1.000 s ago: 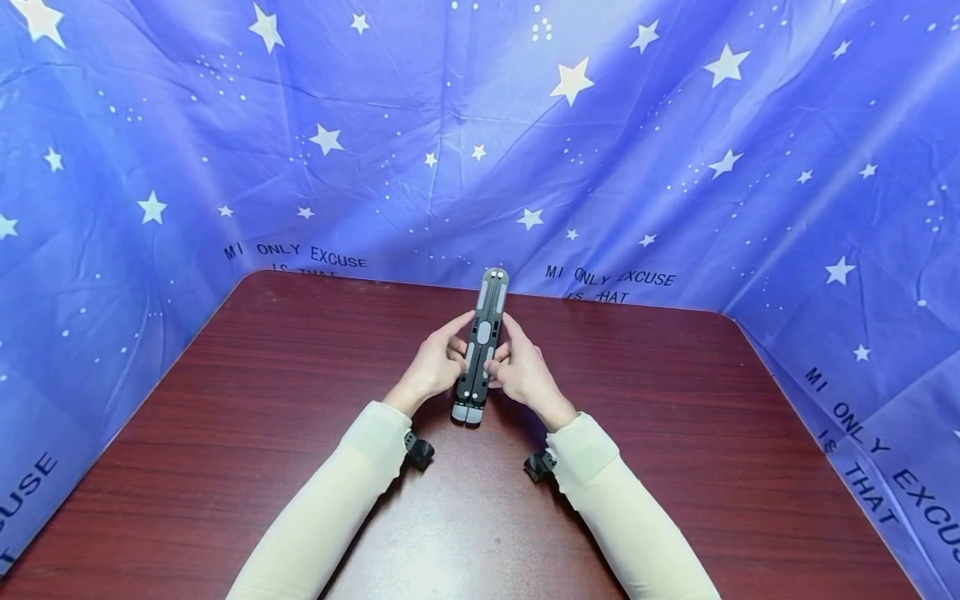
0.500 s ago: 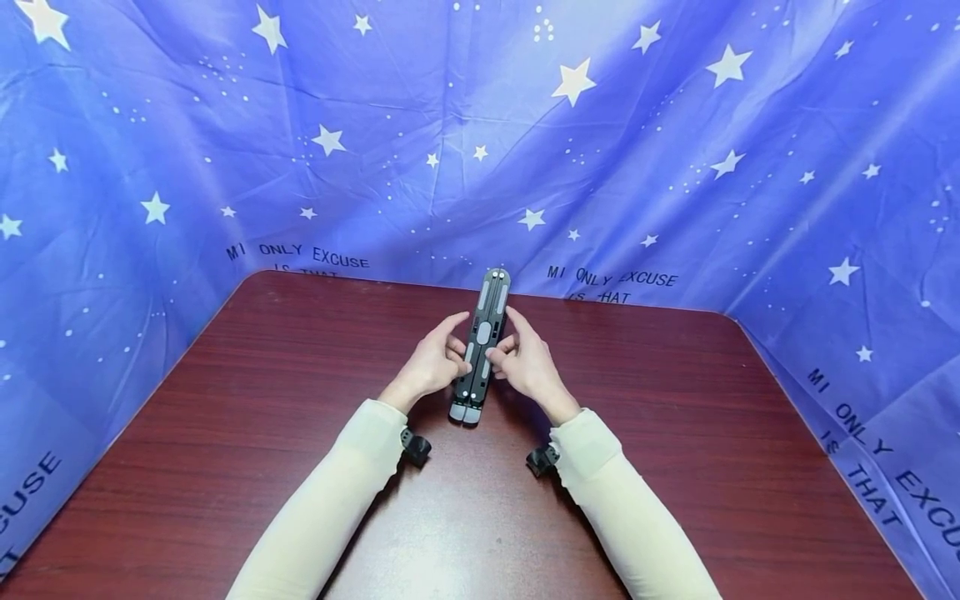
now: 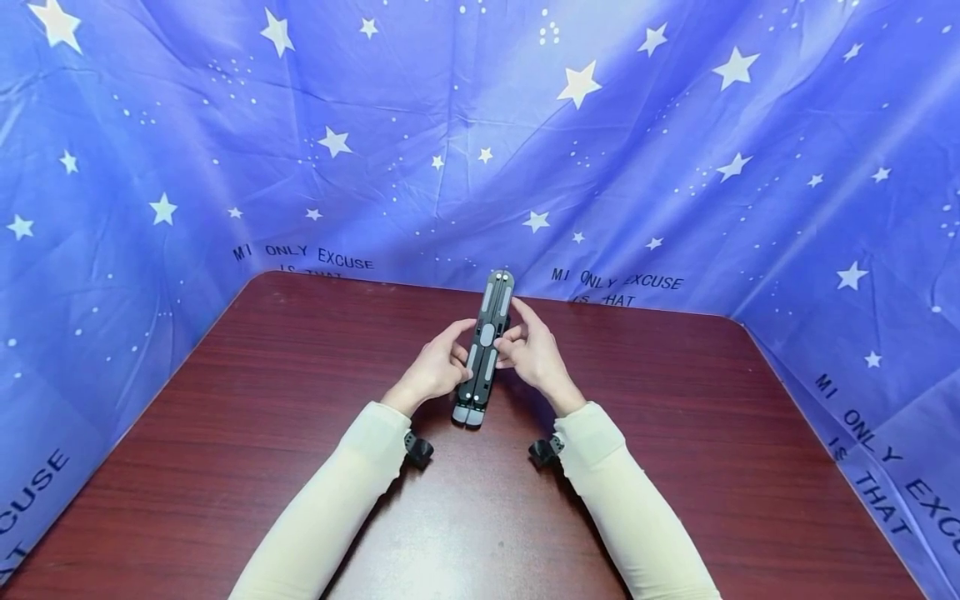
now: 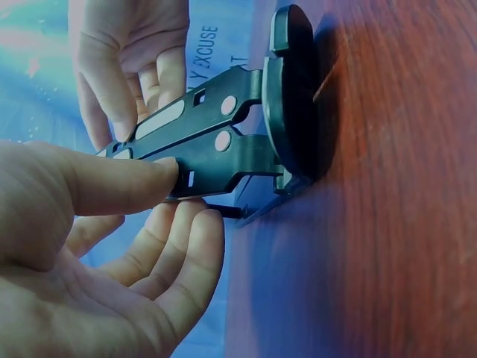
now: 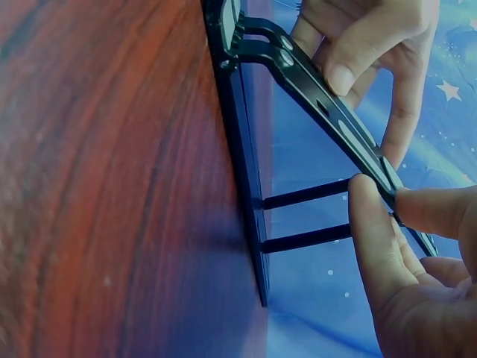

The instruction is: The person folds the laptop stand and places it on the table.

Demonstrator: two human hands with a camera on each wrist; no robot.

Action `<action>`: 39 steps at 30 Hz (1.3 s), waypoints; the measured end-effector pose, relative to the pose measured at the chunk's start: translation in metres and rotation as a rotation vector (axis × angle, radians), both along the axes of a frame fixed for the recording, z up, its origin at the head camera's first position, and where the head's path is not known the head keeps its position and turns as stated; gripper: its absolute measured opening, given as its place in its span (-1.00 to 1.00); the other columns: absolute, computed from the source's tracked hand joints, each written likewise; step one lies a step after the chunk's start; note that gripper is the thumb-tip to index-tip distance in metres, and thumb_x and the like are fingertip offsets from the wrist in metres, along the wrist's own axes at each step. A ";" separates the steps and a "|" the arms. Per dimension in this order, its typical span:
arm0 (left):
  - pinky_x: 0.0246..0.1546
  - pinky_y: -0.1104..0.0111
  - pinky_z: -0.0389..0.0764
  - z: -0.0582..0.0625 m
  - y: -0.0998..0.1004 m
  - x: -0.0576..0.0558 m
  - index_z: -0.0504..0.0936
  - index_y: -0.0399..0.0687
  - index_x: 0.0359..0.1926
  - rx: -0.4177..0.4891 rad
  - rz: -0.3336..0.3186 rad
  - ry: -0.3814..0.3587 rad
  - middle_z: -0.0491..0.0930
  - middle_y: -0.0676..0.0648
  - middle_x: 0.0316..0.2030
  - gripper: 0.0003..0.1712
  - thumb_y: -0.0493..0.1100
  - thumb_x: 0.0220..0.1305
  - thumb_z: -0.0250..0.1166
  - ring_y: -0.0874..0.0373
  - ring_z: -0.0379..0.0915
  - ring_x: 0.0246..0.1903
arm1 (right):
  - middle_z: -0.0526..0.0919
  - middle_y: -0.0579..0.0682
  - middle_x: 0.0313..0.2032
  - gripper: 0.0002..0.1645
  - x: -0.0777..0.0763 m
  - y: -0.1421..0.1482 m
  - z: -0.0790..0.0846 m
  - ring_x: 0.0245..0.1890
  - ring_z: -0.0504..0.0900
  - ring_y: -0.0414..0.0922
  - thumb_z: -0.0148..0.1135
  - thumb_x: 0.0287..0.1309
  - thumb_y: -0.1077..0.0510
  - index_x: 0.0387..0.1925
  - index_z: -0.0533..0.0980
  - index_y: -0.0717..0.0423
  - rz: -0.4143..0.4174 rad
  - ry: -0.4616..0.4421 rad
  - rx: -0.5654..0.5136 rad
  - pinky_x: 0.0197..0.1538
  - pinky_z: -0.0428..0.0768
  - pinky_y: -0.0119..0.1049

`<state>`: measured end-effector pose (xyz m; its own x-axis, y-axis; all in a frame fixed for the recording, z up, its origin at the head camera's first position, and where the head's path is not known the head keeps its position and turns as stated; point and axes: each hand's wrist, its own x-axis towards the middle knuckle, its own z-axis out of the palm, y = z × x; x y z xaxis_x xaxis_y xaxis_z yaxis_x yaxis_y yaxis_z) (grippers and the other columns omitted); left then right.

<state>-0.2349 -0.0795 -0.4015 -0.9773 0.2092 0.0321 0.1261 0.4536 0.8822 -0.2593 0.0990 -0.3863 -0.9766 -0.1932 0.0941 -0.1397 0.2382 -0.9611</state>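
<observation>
A black folding laptop stand point(image 3: 487, 336) with grey pads stands on the table, its two long arms side by side. Its upper part slopes above the base point(image 5: 250, 179), with thin struts point(image 5: 307, 194) between them in the right wrist view. My left hand point(image 3: 433, 365) pinches the left edge of the lower half, thumb point(image 4: 123, 183) on top and fingers underneath. On the other side my right hand point(image 3: 532, 357) pinches the right edge near the middle, its index finger stretched upward along the stand. The front lips point(image 4: 287, 112) sit at the near end.
The dark red wooden table point(image 3: 262, 467) spreads around the stand. Behind it and at both sides hangs a blue curtain point(image 3: 420, 100) with white stars and lettering. A black wrist mount point(image 3: 420, 451) is fixed at each cuff.
My right hand has slid a little farther up the stand's right edge. The left hand stays near the lower left edge, and the stand remains raised in about the same place.
</observation>
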 end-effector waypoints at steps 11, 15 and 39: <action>-0.45 0.34 0.53 0.004 0.000 0.003 0.25 0.17 0.39 -0.026 -0.011 0.031 0.53 -0.10 -0.46 -0.02 -0.55 -0.03 0.30 0.13 0.49 -0.50 | 0.61 0.23 -0.46 -0.04 0.004 -0.003 -0.001 -0.54 0.67 0.14 0.16 0.12 0.47 0.47 0.04 -0.05 -0.037 0.028 0.056 -0.36 0.65 0.01; -0.41 0.34 0.54 0.003 -0.002 0.001 0.25 0.17 0.40 -0.021 -0.028 0.028 0.53 -0.09 -0.47 0.00 -0.58 -0.03 0.29 0.13 0.49 -0.49 | 0.61 0.23 -0.46 -0.05 0.007 -0.005 -0.001 -0.51 0.67 0.18 0.16 0.13 0.47 0.47 0.04 -0.05 -0.054 0.027 0.059 -0.37 0.65 -0.01; -0.40 0.34 0.52 0.001 -0.007 -0.002 0.22 0.13 0.43 -0.059 -0.111 0.058 0.51 -0.12 -0.43 -0.04 -0.58 0.03 0.20 0.13 0.45 -0.49 | 0.58 0.12 -0.40 -0.02 0.019 -0.012 0.000 -0.52 0.69 0.08 0.25 0.13 0.31 0.47 -0.04 -0.04 -0.203 0.079 0.155 -0.45 0.66 -0.14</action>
<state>-0.2372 -0.0866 -0.4003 -0.9450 0.3191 0.0721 0.2283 0.4853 0.8440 -0.2404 0.0872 -0.3859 -0.9877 -0.0123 0.1559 -0.1471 0.4127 -0.8989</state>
